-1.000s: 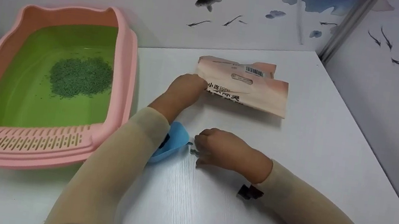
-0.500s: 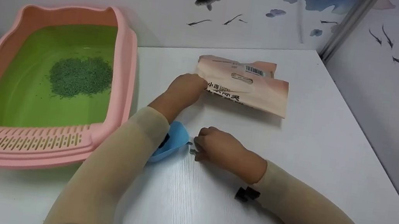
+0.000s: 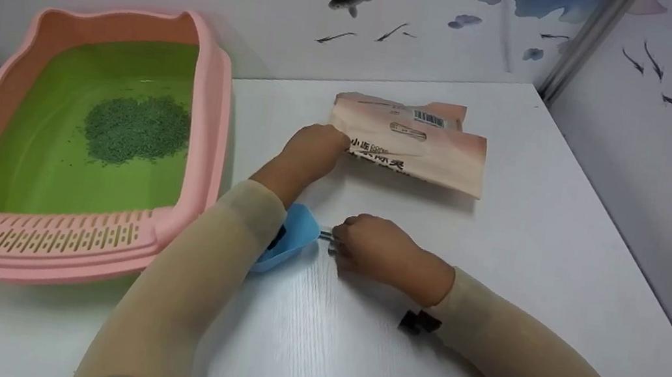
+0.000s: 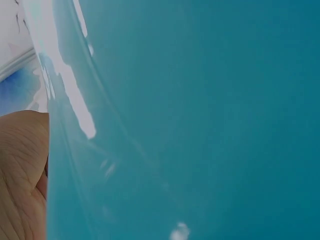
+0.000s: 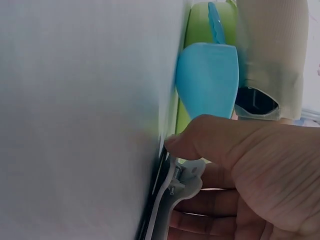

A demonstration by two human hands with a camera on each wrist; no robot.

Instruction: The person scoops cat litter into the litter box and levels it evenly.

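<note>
At the lower left corner of a pink paper-like bag (image 3: 414,150) with dark print, my left hand (image 3: 314,146) pinches the edge; its fingertips are hidden from the head view. My right hand (image 3: 383,248) is low over the table, nearer to me. In the right wrist view its thumb and fingers hold a grey spring clip (image 5: 191,182) with a small coil spring; the clip's lower part runs out of frame. Beneath my left forearm lies a blue scoop (image 3: 297,239), partly covered by the sleeve. Its blue surface (image 4: 200,110) fills most of the left wrist view.
A pink litter box (image 3: 210,125) with a green inside stands at the left, holding a heap of dark green pellets (image 3: 137,129). Behind the white table (image 3: 312,356) rise walls with painted fish. Black wrist mounts (image 3: 420,323) sit under the sleeves.
My right hand has shifted slightly and turned the clip, so its visible tips sit a little higher beside the scoop. The left hand, bag and litter box look unmoved.
</note>
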